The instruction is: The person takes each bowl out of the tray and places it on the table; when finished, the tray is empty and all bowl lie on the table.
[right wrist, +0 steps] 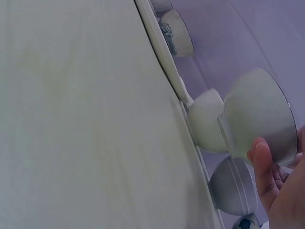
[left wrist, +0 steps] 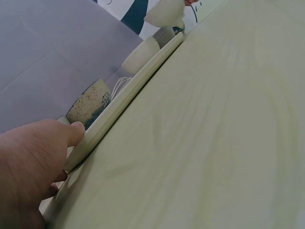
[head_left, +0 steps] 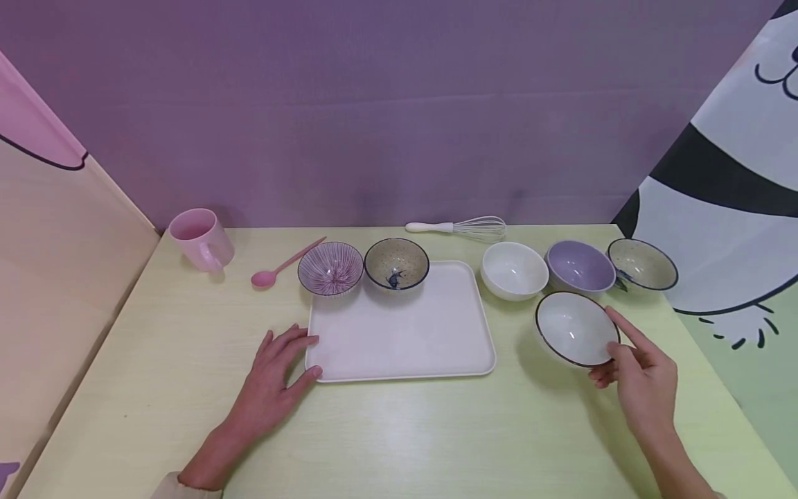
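A purple wall (head_left: 399, 125) is standing behind the pale yellow table (head_left: 399, 436). A white tray (head_left: 402, 333) is lying flat in the middle. The left hand (head_left: 274, 381) is resting at the tray's left edge, its fingers spread and touching the rim. The right hand (head_left: 645, 381) is pinching a dark-rimmed bowl (head_left: 573, 329) by its right side, thumb and fingers pressing on it, and is holding it up above the table, to the right of the tray. Behind it a plain white bowl (head_left: 514, 270), a purple bowl (head_left: 580, 265) and a beige bowl (head_left: 645, 265) are sitting in a row. A striped bowl (head_left: 330, 269) and a speckled bowl (head_left: 399, 260) are sitting side by side at the tray's back. A pink cup (head_left: 201, 239) is standing at the back left. A whisk (head_left: 430, 227) is lying behind the tray. A pink spoon (head_left: 264, 278) is lying between the cup and the striped bowl.
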`<action>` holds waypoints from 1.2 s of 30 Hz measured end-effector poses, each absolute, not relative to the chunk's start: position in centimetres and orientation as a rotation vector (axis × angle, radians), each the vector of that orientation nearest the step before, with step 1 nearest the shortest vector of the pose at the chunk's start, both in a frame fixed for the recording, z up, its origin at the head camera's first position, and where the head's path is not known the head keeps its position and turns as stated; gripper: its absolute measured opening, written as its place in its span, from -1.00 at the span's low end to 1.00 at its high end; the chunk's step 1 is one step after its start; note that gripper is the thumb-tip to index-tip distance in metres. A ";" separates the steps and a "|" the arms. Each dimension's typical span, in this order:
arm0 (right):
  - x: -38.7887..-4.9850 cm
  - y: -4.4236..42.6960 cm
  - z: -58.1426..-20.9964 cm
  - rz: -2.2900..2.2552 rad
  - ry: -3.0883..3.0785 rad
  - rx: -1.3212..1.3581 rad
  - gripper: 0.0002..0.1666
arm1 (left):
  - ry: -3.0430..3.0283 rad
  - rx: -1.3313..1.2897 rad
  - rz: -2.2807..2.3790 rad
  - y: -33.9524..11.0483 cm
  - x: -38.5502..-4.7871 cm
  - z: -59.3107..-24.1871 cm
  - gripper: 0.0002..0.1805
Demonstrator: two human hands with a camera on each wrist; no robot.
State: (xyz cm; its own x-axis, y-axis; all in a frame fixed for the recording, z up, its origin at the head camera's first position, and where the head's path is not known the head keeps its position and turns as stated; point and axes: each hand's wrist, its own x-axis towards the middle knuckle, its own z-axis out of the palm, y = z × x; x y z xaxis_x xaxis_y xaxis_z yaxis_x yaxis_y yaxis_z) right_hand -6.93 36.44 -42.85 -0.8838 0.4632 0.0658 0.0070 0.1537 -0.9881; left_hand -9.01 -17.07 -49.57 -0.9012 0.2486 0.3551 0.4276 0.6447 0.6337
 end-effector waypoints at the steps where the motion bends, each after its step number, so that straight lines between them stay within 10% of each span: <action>1: -6.9 36.7 -42.9 1.795 -2.061 -0.466 -0.39 | -2.630 -0.550 -1.102 -17.1 -9.0 -49.6 -0.49; 36: -7.4 44.3 -44.0 1.841 -1.666 -0.868 -0.33 | -2.633 -0.554 -1.104 -17.1 -9.0 -49.5 -0.49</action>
State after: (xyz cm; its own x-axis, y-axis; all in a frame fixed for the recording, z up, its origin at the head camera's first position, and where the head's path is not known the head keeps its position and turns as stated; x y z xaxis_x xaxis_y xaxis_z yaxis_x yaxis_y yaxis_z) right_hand -7.45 44.30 -44.01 -0.6680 0.7340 -0.1224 0.0489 -0.1208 -0.9915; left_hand -8.95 -17.06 -49.48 -0.9013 0.2526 0.3518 0.4280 0.6440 0.6341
